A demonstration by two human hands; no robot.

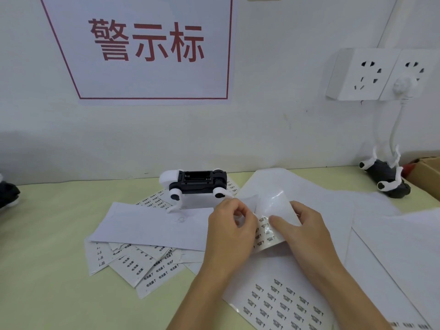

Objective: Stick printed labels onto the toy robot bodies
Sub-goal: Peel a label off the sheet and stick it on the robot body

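Behind both hands: toy robot body (pixel 194 186) stood on scattered label sheets (pixel 140 265).
Left hand (pixel 229 231) and right hand (pixel 302 228) pinched curled label sheet (pixel 273 210).

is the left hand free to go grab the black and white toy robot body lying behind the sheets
Probably not yet: the left hand and right hand both pinch the glossy label sheet. Nothing blocks the way to the black and white toy robot body.

— What's on the surface (pixel 47 270)?
— Loose label sheets (pixel 142 265) and white paper (pixel 152 225), a toy robot body (pixel 195 184) on its back, another toy (pixel 385 179) far right beside a cardboard box (pixel 426 172).
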